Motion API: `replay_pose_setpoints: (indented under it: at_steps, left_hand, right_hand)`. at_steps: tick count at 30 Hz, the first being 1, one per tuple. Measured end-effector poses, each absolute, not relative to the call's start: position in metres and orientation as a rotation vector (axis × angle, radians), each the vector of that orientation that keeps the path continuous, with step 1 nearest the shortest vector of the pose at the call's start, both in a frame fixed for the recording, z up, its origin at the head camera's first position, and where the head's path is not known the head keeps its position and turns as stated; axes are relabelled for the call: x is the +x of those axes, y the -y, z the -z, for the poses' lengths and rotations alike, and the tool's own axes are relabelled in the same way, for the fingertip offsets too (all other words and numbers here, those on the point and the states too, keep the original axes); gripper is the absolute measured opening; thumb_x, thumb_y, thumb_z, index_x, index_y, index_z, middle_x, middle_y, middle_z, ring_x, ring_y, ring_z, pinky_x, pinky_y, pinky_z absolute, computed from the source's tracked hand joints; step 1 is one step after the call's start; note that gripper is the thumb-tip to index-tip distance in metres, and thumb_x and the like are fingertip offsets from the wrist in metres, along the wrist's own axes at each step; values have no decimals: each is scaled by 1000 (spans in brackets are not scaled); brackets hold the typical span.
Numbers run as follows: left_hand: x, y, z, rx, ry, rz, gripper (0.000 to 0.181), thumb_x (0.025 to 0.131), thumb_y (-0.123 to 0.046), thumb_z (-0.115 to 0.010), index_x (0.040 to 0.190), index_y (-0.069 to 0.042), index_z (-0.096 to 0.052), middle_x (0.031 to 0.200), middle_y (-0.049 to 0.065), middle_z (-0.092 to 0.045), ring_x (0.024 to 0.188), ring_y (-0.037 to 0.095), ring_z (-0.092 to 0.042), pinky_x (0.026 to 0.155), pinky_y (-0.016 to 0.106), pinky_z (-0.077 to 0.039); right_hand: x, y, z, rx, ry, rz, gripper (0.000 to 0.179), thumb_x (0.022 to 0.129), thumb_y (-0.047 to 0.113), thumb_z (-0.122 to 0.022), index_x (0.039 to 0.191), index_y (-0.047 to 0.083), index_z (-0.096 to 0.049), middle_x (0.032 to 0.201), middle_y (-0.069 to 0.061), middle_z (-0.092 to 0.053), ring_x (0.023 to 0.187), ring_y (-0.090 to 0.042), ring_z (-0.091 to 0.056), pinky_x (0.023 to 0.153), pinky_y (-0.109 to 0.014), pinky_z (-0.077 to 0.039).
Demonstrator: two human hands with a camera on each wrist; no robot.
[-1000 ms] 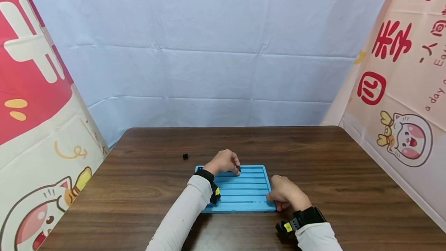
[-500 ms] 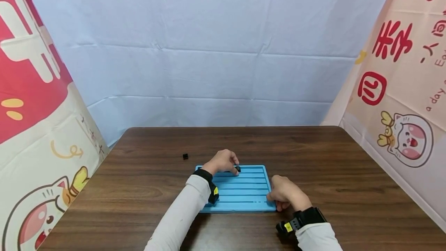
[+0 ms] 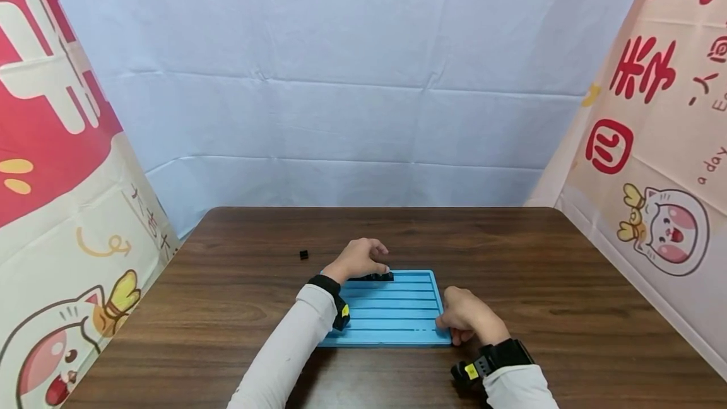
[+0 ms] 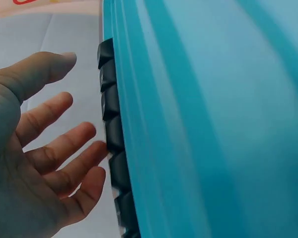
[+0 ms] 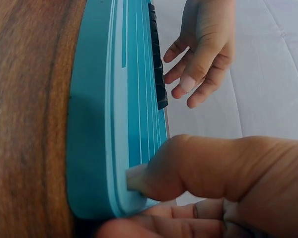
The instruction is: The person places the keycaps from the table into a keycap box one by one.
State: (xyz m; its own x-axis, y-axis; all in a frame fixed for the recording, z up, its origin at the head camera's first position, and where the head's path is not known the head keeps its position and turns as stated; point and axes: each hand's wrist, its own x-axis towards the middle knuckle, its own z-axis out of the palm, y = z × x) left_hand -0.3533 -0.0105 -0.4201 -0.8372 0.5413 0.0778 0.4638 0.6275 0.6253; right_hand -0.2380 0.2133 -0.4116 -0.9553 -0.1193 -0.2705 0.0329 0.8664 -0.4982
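A light blue ridged tray (image 3: 392,315) lies on the table. Along its far edge runs a row of black keycaps (image 4: 117,134), set side by side in the slot. My left hand (image 3: 356,259) hovers at that row; in the left wrist view its fingers are spread, with nothing between thumb and fingers. In the head view this hand covers the left part of the row. My right hand (image 3: 470,315) pinches the tray's near right corner, thumb (image 5: 154,176) on top of the rim and the other fingers at its outer side.
One loose black keycap (image 3: 303,255) sits on the brown wooden table (image 3: 250,308), beyond the tray's far left corner. A pale cloth (image 3: 341,112) hangs behind the table, and printed cloths stand at both sides.
My left hand has opened away from the right end of the keycap row and moved slightly left, so more of the row shows. The right hand keeps its hold on the tray.
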Motion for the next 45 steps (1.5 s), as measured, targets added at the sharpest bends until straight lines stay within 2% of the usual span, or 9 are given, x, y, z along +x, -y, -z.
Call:
replay_pose_setpoints:
  at_steps: [4, 8, 32, 35, 41, 45]
  left_hand:
    - [-354, 17, 418, 833, -2724, -1020, 36, 85, -20, -70, 117, -7, -63, 122, 9, -55, 114, 25, -49, 87, 41, -44]
    - [-355, 24, 417, 816, -2734, -1035, 34, 85, -20, -70, 116, -6, -64, 123, 9, -55, 115, 26, -48, 88, 41, -43]
    - [-360, 76, 417, 587, -2864, -1079, 26, 87, -15, -67, 111, -5, -66, 117, 11, -58, 107, 29, -54, 83, 44, -45]
    - [-362, 83, 417, 535, -2876, -1075, 26, 86, -15, -67, 111, -6, -66, 118, 10, -58, 108, 29, -53, 86, 47, -43]
    - [-364, 96, 417, 469, -2906, -1022, 26, 86, -14, -67, 111, -6, -66, 119, 10, -58, 112, 34, -49, 93, 62, -28]
    - [-364, 105, 416, 429, -2915, -994, 27, 85, -14, -68, 111, -6, -66, 117, 10, -58, 111, 34, -50, 93, 64, -25]
  right_hand:
    - [-238, -213, 411, -61, -2742, 753, 23, 80, 0, -65, 58, 1, -56, 44, -7, -54, 39, -15, -53, 39, -26, -44]
    - [-238, -213, 410, -52, -2739, 764, 22, 79, 0, -65, 59, 1, -55, 44, -7, -54, 39, -16, -54, 39, -26, -44]
    - [-238, -212, 411, -58, -2746, 754, 23, 79, 0, -65, 59, 0, -55, 43, -7, -54, 38, -15, -53, 39, -26, -43]
    - [-238, -211, 412, -64, -2744, 759, 22, 79, 0, -65, 59, 0, -55, 43, -8, -53, 38, -16, -53, 39, -26, -43]
    - [-239, -212, 412, -54, -2746, 774, 22, 79, 0, -65, 60, 0, -54, 44, -8, -54, 38, -16, -53, 38, -26, -43]
    - [-239, -212, 412, -54, -2744, 780, 21, 79, 0, -65, 61, 0, -54, 44, -8, -54, 38, -16, -53, 38, -26, -42]
